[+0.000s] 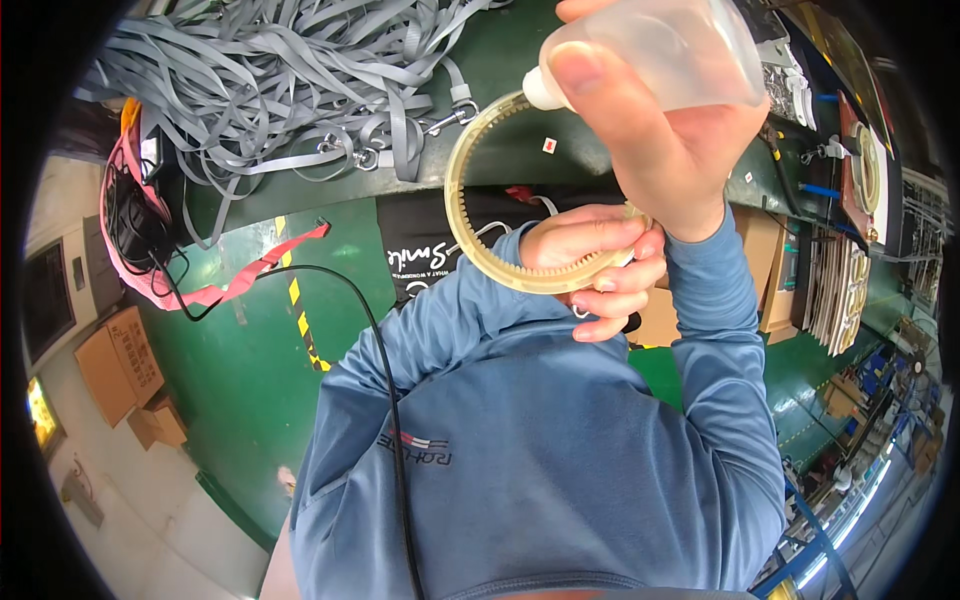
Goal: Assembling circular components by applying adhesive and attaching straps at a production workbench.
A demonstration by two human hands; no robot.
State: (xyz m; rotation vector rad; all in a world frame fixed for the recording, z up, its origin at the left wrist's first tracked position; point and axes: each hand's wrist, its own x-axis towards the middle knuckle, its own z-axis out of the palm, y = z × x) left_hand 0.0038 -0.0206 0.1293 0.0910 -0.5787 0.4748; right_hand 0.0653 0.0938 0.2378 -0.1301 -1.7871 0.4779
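Note:
My left hand [592, 258] is closed on the near right side of a yellowish, translucent ring gear [458, 200] with teeth around its inside. The ring is held up over my lap, at the edge of the green-topped bench [430, 165]. My right hand [668, 140] grips a soft, clear plastic squeeze bottle [690, 45] tipped on its side. Its white nozzle [542, 90] points left and meets the ring's far edge; I cannot tell whether they touch. What is inside the bottle does not show clearly.
Grey straps [270, 80] with metal snap hooks heap on the bench's left. A pink bag or band [135, 245] hangs beside it with a black cable [350, 290] running to me. Cardboard boxes [118, 362] stand on the left floor. Parts hang on the right.

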